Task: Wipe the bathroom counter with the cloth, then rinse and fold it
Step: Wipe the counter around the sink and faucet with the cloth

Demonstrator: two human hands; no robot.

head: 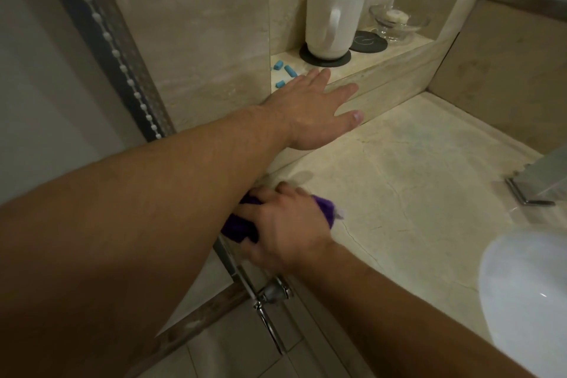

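A purple cloth (239,222) lies bunched at the left front corner of the beige marble counter (414,181). My right hand (285,230) lies on top of it with fingers spread, pressing it onto the stone; the hand covers most of the cloth. My left hand (316,107) reaches further back with straight fingers, flat against the raised ledge (383,70) behind the counter, holding nothing.
On the ledge stand a white mug (334,18) on a dark coaster, a second coaster (368,40), a glass soap dish (399,20) and three small blue pieces (287,72). A white basin (524,301) is at the right, a chrome tap base (527,190) behind it. A chrome rail (267,307) runs below the counter edge.
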